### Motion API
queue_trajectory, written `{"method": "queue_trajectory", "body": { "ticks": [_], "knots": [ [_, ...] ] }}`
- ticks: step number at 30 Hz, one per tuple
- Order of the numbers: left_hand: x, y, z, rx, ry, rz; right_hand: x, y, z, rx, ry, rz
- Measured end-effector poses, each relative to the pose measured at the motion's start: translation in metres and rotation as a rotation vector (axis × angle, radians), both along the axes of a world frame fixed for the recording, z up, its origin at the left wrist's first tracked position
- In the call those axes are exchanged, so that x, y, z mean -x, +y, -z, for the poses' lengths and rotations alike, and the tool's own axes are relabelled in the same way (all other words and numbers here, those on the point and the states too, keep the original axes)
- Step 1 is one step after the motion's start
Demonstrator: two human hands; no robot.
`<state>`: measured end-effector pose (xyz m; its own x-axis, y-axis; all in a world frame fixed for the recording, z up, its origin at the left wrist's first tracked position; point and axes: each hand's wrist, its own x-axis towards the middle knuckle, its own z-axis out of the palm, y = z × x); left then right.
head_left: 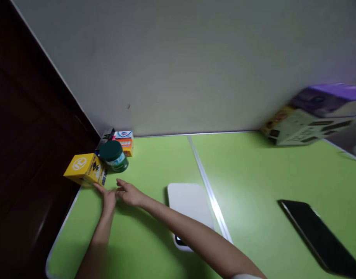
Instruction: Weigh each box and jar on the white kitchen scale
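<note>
At the table's left end stands a yellow box (85, 168) with a white round logo on top. My left hand (108, 198) is at its lower front edge, a finger stretched out and seemingly touching it; the hand grips nothing visible. Just to the right, my right hand (130, 194) hovers with its fingers apart and empty, the fingertips close to my left hand. Behind both hands, a dark green lidded jar (114, 155) stands beside the yellow box. Past the jar are an orange-and-white box (127, 144) and a dark box (107, 134), partly hidden.
On the green table (154, 162), a white flat device (188, 199) lies partly under my right forearm. A metal strip (208, 186) crosses the surface. A black tablet-like slab (320, 236) lies at right. Stacked boxes (307, 126) stand by the wall (178, 69).
</note>
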<state>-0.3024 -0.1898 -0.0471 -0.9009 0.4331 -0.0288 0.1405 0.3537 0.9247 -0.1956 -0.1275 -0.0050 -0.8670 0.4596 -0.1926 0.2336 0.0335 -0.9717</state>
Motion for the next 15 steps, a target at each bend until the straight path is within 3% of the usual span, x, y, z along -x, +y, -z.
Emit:
{"method": "queue_trajectory", "body": {
  "ticks": [2, 4, 8, 11, 15],
  "knots": [
    [-0.020, -0.010, -0.020, 0.043, -0.054, 0.000, -0.025, 0.001, -0.011, -0.005, -0.017, -0.013],
    [-0.045, -0.021, -0.038, 0.030, -0.081, 0.100, -0.055, 0.005, -0.023, -0.004, -0.039, -0.026],
    [-0.098, -0.025, -0.056, 0.003, -0.148, 0.577, -0.128, 0.019, -0.053, -0.078, -0.063, -0.134],
    [-0.148, -0.006, -0.061, 0.046, -0.207, 0.783, -0.198, 0.028, -0.069, -0.142, -0.118, -0.115],
    [-0.239, 0.040, -0.080, 0.086, -0.192, 1.049, -0.307, 0.046, -0.067, -0.141, 0.015, 0.109]
  ]
}}
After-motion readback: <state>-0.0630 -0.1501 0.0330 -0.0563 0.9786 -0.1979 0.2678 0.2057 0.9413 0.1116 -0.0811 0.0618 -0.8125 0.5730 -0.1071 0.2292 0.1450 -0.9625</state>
